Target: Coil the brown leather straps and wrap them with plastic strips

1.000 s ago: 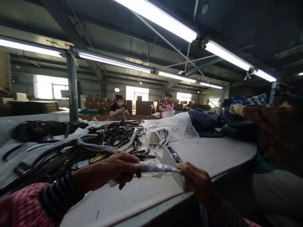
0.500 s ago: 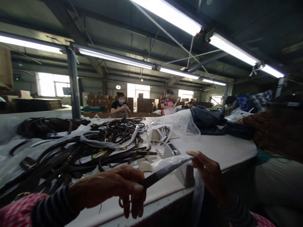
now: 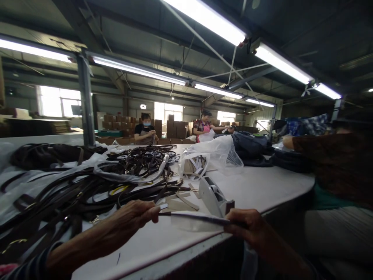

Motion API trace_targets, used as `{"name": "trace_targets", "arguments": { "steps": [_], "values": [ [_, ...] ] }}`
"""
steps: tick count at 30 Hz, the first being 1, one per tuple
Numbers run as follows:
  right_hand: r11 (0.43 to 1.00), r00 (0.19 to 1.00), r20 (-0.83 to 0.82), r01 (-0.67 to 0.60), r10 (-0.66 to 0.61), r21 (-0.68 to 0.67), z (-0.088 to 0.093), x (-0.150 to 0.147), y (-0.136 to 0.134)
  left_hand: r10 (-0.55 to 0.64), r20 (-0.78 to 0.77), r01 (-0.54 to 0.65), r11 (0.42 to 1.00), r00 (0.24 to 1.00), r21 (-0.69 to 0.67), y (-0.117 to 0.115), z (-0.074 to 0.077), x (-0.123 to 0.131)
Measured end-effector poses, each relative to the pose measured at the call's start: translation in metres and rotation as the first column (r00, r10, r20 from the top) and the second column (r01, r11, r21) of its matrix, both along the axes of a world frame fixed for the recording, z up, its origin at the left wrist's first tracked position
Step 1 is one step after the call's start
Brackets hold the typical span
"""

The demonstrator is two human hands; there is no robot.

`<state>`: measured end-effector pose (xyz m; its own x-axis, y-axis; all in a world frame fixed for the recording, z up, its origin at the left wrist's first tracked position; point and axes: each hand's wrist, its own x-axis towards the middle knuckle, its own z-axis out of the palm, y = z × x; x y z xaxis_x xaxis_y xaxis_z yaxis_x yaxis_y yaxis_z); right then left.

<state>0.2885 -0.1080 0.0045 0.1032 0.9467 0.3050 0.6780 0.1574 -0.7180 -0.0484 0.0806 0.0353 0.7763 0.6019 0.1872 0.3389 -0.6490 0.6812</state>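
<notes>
A dark strap (image 3: 217, 220), partly sleeved in thin translucent plastic (image 3: 189, 223), stretches nearly level between my hands above the table's front edge. My left hand (image 3: 136, 214) is closed, its thumb and fingers pinched at the strap's left end. A small whitish piece (image 3: 164, 206) shows at those fingertips; I cannot tell whether it is held. My right hand (image 3: 246, 225) is closed round the right end, with translucent plastic (image 3: 250, 260) hanging below it. Just behind the strap stands a grey tape dispenser (image 3: 212, 196). Beige strips (image 3: 182, 203) lie to its left.
Dark straps with metal clasps (image 3: 72, 198) are heaped across the left. A clear bag of strips (image 3: 195, 165) sits mid-table (image 3: 247, 190). Dark bags (image 3: 250, 146) are stacked behind. A person (image 3: 335, 167) is close on my right; two others work across the table.
The strap has gone from slanting up rightward to nearly level. My right hand has lowered; my left hand has moved left and up. Scissor-like loops under my left hand no longer show.
</notes>
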Motion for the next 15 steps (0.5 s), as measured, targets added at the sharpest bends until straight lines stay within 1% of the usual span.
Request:
{"name": "trace_targets", "arguments": {
  "steps": [1,2,3,4,5,6,7,8,9,10,11,12,13,15],
  "values": [
    [0.992,0.996,0.090,0.015,-0.026,0.127,-0.002,0.000,0.004,-0.005,-0.021,0.003,0.998,1.000,-0.057,-0.003,0.004,0.002],
    [0.964,0.982,0.173,0.026,-0.074,0.265,-0.002,0.000,0.007,-0.022,-0.032,0.018,0.991,0.999,-0.136,-0.007,0.007,0.005],
    [0.918,0.960,0.242,0.035,-0.141,0.395,-0.002,0.001,0.010,-0.047,-0.030,0.039,0.971,0.998,-0.235,-0.010,0.009,0.009],
    [0.863,0.932,0.293,0.041,-0.215,0.503,-0.001,0.001,0.012,-0.068,-0.012,0.060,0.937,0.998,-0.345,-0.015,0.010,0.013],
    [0.809,0.904,0.319,0.050,-0.286,0.585,0.001,0.001,0.014,-0.078,0.015,0.077,0.891,0.997,-0.447,-0.019,0.008,0.018],
    [0.767,0.884,0.321,0.063,-0.340,0.638,0.004,0.001,0.016,-0.085,0.042,0.094,0.841,0.995,-0.533,-0.023,0.005,0.022],
    [0.741,0.880,0.296,0.090,-0.372,0.665,0.007,0.000,0.018,-0.100,0.057,0.114,0.789,0.993,-0.604,-0.028,0.000,0.025],
    [0.733,0.892,0.245,0.130,-0.381,0.667,0.010,-0.002,0.021,-0.113,0.065,0.128,0.740,0.991,-0.660,-0.033,-0.005,0.027],
    [0.743,0.914,0.173,0.175,-0.366,0.647,0.012,-0.004,0.025,-0.113,0.070,0.129,0.700,0.991,-0.703,-0.037,-0.011,0.028],
    [0.769,0.940,0.085,0.215,-0.329,0.602,0.014,-0.006,0.029,-0.097,0.073,0.119,0.669,0.993,-0.734,-0.042,-0.015,0.028],
    [0.807,0.961,-0.018,0.240,-0.275,0.539,0.014,-0.007,0.034,-0.069,0.080,0.105,0.645,0.994,-0.757,-0.047,-0.018,0.026],
    [0.852,0.971,-0.122,0.240,-0.207,0.465,0.012,-0.009,0.040,-0.054,0.104,0.115,0.624,0.993,-0.773,-0.051,-0.019,0.025],
    [0.897,0.967,-0.216,0.212,-0.134,0.389,0.007,-0.011,0.046,-0.059,0.157,0.160,0.608,0.986,-0.778,-0.056,-0.017,0.023],
    [0.955,0.931,-0.364,0.128,-0.023,0.266,-0.009,-0.020,0.058,-0.111,0.315,0.321,0.566,0.942,-0.759,-0.063,-0.005,0.021]
  ]
}}
